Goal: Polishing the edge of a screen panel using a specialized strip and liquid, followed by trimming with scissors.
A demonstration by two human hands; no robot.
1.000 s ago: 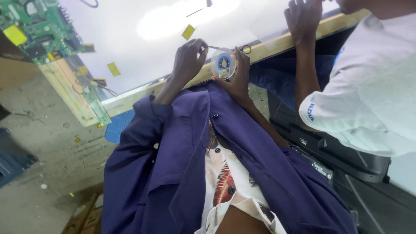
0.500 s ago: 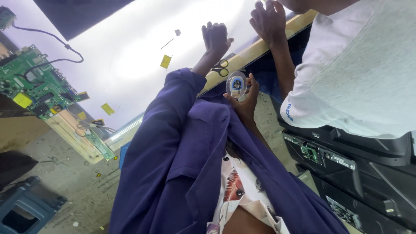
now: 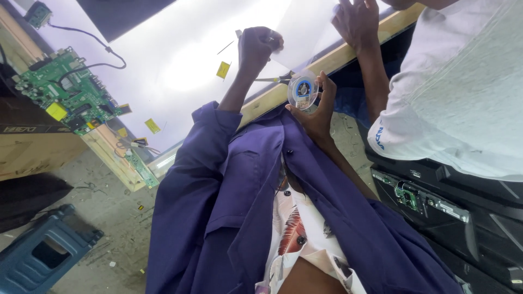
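Tape roll (image 3: 302, 90) pinched in right hand (image 3: 316, 111) fingers | left hand (image 3: 259, 49), now farther over lit surface (image 3: 163, 65), fisted, contents indiscernible | co-worker's hand (image 3: 357, 22) on sheet, unchanged.

I count one tape roll (image 3: 302, 90), one pair of scissors (image 3: 277, 79), three yellow tags (image 3: 223, 69), and one green circuit board (image 3: 65, 95).

The person wears a loose dark-purple work coat (image 3: 229, 218) with long sleeves, a flat collar and small dark buttons, open down the front over a white shirt (image 3: 302, 239) printed with a red-and-dark picture; both hands are bare, without gloves.
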